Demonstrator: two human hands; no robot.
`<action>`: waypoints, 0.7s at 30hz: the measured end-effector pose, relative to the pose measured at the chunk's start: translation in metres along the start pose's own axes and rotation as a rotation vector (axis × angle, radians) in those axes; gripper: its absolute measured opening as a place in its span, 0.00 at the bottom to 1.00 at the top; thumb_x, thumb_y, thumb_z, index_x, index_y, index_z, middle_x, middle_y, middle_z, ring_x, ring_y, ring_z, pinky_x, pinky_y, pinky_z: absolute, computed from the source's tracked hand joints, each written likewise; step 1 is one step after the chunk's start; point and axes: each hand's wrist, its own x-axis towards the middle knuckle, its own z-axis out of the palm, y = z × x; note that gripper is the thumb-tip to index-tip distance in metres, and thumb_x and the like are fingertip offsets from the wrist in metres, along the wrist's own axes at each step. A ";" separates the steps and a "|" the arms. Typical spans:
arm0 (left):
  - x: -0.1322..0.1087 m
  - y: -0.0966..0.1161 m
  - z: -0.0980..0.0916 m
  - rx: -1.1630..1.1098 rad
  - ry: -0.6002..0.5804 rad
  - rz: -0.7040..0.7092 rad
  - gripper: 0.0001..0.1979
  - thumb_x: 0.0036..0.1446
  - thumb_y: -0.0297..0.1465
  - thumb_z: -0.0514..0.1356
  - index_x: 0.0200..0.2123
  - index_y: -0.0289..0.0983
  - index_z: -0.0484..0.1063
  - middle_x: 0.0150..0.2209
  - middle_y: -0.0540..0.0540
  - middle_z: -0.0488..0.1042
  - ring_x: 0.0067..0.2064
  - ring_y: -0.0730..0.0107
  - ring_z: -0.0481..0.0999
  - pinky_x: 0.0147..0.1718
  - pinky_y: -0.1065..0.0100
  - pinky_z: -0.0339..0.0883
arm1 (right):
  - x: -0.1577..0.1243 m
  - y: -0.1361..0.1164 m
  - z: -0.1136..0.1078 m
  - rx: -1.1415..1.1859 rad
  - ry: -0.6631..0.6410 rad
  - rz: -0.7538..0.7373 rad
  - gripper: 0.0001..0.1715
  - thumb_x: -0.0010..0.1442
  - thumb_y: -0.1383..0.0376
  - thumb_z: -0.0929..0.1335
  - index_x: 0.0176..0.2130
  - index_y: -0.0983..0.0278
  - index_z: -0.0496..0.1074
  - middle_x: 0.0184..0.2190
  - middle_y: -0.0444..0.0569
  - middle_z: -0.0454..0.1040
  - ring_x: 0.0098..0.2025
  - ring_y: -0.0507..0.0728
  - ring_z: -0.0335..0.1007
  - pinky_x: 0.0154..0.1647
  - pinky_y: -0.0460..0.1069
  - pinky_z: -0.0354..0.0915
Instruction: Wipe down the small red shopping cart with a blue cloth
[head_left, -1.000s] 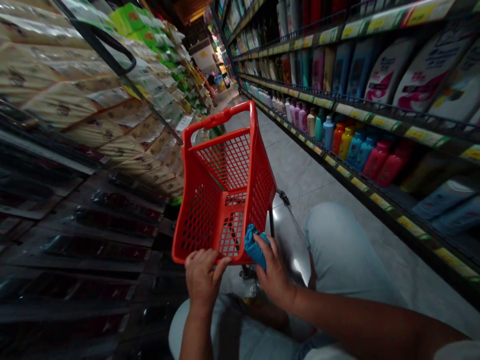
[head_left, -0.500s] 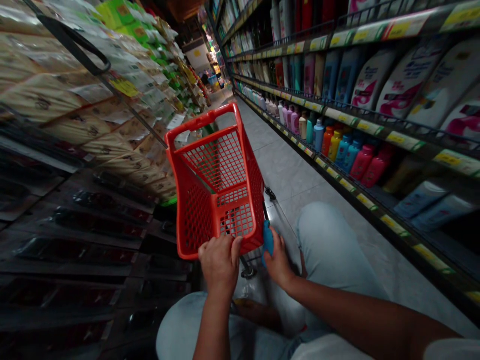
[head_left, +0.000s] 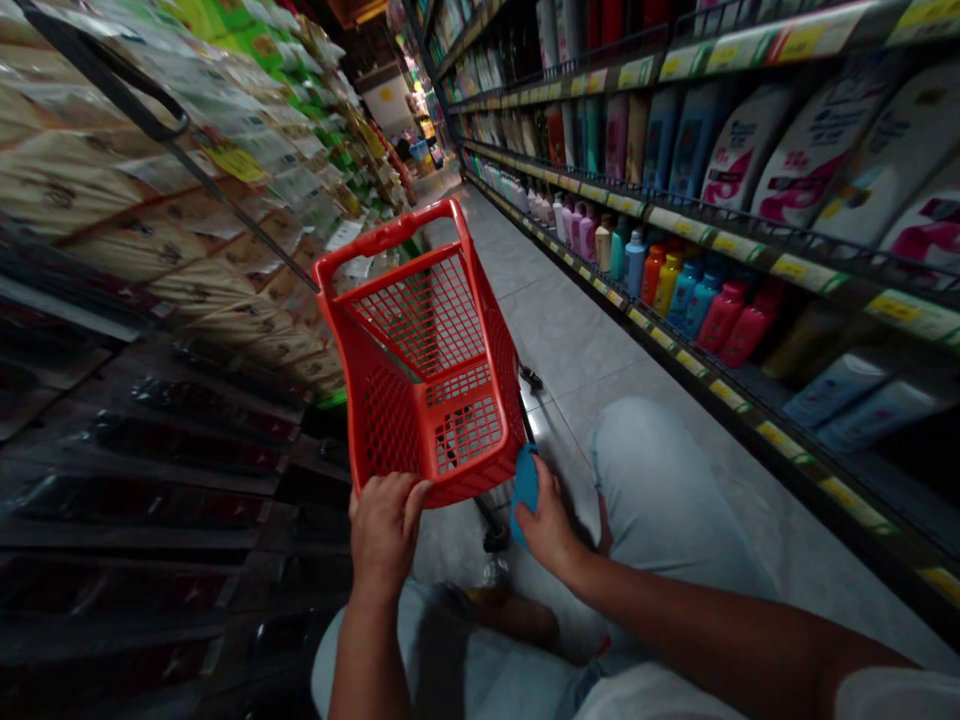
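Head view: glossy red plastic shopping-cart basket (head_left: 469,485), its walls pierced by square and rounded holes.
Left hand (head_left: 384,530) curls its fingers over the basket's smooth near rim; right hand (head_left: 553,520) closes around a matte, soft-looking blue cloth (head_left: 525,500), bunched flat, at the near right corner, above polished grey floor tiles (head_left: 570,335); whether cloth touches basket I cannot tell.

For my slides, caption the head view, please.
Left hand gripping a red, lattice-walled plastic cart, right hand holding a small blue cloth beside it, near shelved colourful plastic bottles.
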 end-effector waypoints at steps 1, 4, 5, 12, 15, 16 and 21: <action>-0.001 0.000 0.002 0.004 0.003 -0.008 0.24 0.70 0.45 0.46 0.32 0.40 0.76 0.31 0.46 0.77 0.38 0.59 0.73 0.44 0.57 0.60 | -0.004 -0.007 0.002 0.038 -0.011 -0.055 0.45 0.53 0.71 0.66 0.68 0.62 0.56 0.62 0.59 0.66 0.65 0.66 0.65 0.66 0.63 0.62; -0.002 0.007 0.005 0.016 0.008 -0.027 0.24 0.71 0.46 0.46 0.32 0.41 0.75 0.31 0.47 0.76 0.37 0.60 0.72 0.43 0.59 0.58 | -0.008 -0.019 0.005 0.141 -0.032 -0.136 0.43 0.58 0.67 0.65 0.69 0.61 0.51 0.66 0.59 0.62 0.67 0.64 0.61 0.68 0.63 0.60; -0.002 0.010 0.006 0.020 0.012 -0.033 0.24 0.70 0.46 0.46 0.32 0.41 0.75 0.31 0.47 0.75 0.37 0.61 0.71 0.43 0.59 0.58 | -0.007 -0.017 0.006 0.158 -0.026 -0.114 0.43 0.57 0.67 0.65 0.69 0.62 0.52 0.66 0.59 0.63 0.67 0.64 0.62 0.68 0.63 0.60; 0.006 0.040 0.012 0.025 0.049 -0.075 0.24 0.70 0.46 0.46 0.31 0.40 0.73 0.30 0.46 0.75 0.37 0.59 0.70 0.47 0.55 0.59 | -0.005 -0.014 0.013 0.222 0.037 0.228 0.39 0.50 0.64 0.67 0.60 0.63 0.59 0.46 0.54 0.76 0.47 0.64 0.75 0.54 0.62 0.70; 0.009 0.052 0.014 0.013 0.046 -0.076 0.22 0.71 0.44 0.46 0.35 0.41 0.75 0.32 0.46 0.76 0.39 0.58 0.71 0.59 0.46 0.53 | -0.016 -0.044 0.020 0.279 -0.097 0.107 0.39 0.55 0.59 0.68 0.63 0.62 0.56 0.47 0.53 0.76 0.46 0.62 0.75 0.50 0.58 0.72; 0.010 0.056 0.015 0.008 0.046 -0.075 0.21 0.71 0.42 0.46 0.36 0.41 0.75 0.33 0.47 0.77 0.40 0.57 0.72 0.62 0.42 0.48 | -0.016 -0.049 0.022 0.288 -0.122 0.069 0.39 0.56 0.58 0.68 0.63 0.61 0.56 0.47 0.53 0.76 0.47 0.62 0.75 0.51 0.57 0.71; 0.014 0.072 0.016 -0.059 0.022 -0.059 0.20 0.72 0.40 0.46 0.45 0.42 0.76 0.39 0.45 0.80 0.45 0.54 0.74 0.66 0.30 0.28 | 0.013 -0.012 0.025 0.317 0.051 0.137 0.29 0.50 0.62 0.68 0.52 0.60 0.61 0.43 0.50 0.74 0.45 0.59 0.73 0.53 0.56 0.69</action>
